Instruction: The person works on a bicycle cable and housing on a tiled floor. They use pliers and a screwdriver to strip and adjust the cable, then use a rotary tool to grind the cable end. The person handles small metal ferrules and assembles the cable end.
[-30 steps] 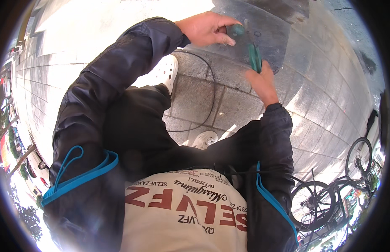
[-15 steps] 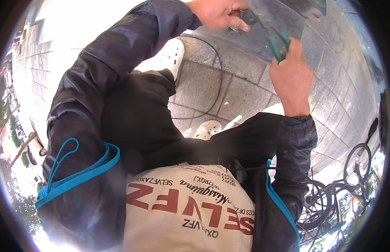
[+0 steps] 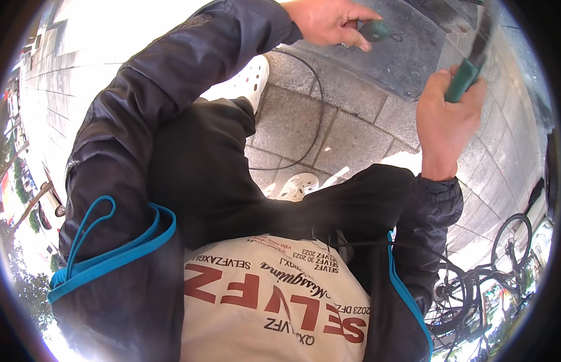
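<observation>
Head view, sole entry: left hand (image 3: 330,23), top centre of the frame, thumb and fingers bent and closed in a pinch on a small dark green piece (image 3: 376,30), rounded, fine detail too blurred to tell; the piece is above a dark grey slab (image 3: 410,67) at the upper right of centre. Right hand (image 3: 451,117), right of the frame, fist closed round the handle of a green-handled tool (image 3: 463,79), its dark blade-like end tilted toward the upper right corner (smeared, so the exact kind cannot be told); tool and small piece well apart. Grey paving (image 3: 286,123), centre, in rectangular stones, bearing one thin black cable (image 3: 320,102) in a loose curve. White perforated shoes, one pair: left shoe (image 3: 254,81) above centre, right shoe (image 3: 298,186) near the middle. Clothing: black trousers (image 3: 196,160), dark jacket (image 3: 141,90) with blue edging, cream shirt (image 3: 232,329) with red and black lettering, lower centre. Bicycle (image 3: 470,282), dark-framed, lower right.
</observation>
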`<state>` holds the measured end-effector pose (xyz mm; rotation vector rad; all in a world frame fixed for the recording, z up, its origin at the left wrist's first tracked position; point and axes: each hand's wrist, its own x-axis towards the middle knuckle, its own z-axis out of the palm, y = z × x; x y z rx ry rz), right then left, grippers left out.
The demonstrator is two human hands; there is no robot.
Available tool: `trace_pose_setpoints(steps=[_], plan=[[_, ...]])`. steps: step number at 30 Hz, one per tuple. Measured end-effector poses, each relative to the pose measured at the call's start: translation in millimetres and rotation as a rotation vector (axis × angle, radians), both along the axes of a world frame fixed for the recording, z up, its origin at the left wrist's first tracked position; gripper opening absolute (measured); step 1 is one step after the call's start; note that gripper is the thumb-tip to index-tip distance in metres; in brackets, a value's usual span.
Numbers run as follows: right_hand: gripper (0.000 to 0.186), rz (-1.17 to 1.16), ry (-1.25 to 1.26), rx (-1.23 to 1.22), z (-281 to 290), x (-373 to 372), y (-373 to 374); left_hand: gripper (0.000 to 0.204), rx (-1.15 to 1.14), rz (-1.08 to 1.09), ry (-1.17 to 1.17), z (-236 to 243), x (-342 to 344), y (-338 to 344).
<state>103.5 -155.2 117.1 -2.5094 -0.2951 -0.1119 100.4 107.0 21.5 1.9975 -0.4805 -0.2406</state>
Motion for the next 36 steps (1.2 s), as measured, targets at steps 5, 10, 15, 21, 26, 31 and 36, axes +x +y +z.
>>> trace_pose_setpoints(steps=[5, 10, 15, 21, 26, 31, 36], plan=[[0.036, 0.096, 0.163, -0.536, -26.5, 8.7, -19.7, 0.048, 0.047, -0.014, 0.058, 7.7, 4.1, -5.6], [0.037, -0.005, 0.093, -0.287, -3.0, -4.1, -10.6, 0.05, 0.106, 0.0, 0.038, 1.8, 6.9, -4.1], [0.031, 0.029, 0.101, -0.286, 8.5, 17.8, -21.9, 0.052, 0.118, 0.048, 0.063, 4.9, 3.4, -5.7], [0.026, 0.121, 0.124, -0.533, -11.4, 3.7, -23.0, 0.054, 0.088, 0.057, 0.096, -2.9, 3.8, -10.3], [0.026, -0.066, -0.042, 0.219, -3.1, -2.6, -4.4, 0.056, 0.094, 0.086, 0.087, -5.6, -5.3, -2.9], [0.025, 0.065, 0.152, -0.419, -15.3, 10.8, -18.3, 0.055, 0.103, 0.032, 0.063, -3.3, 0.7, -7.3], [0.036, -0.006, 0.26, -0.28, -21.6, -12.0, -10.3, 0.056, 0.035, 0.063, 0.051, -9.2, 5.4, -7.7]])
